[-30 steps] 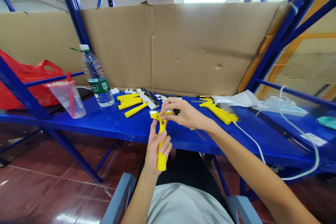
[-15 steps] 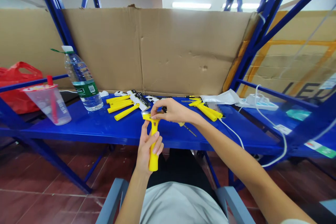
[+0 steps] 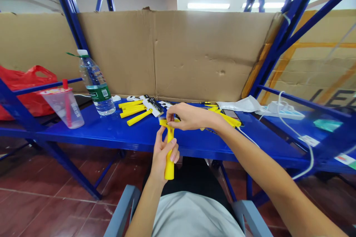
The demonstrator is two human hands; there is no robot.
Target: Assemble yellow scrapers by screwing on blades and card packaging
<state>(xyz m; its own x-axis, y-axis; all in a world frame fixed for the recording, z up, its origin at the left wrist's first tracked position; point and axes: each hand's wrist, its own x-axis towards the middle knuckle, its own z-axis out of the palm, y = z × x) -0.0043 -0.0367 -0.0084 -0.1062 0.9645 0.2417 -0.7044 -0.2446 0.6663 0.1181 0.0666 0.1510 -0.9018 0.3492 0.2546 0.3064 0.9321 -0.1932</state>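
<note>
Within the curled left hand stands a scraper, right hand pinching its head.

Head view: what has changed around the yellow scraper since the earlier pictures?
The thin tool under the right hand has swung up in view, closer to the forearm, showing less. Nothing was let go: the left hand still grips the yellow scraper, right fingers still at its head.

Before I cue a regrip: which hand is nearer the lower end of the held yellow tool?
Left. The left hand grips the yellow handle just above its lower end; the right hand is farther up, fingers at the tool's head.
</note>
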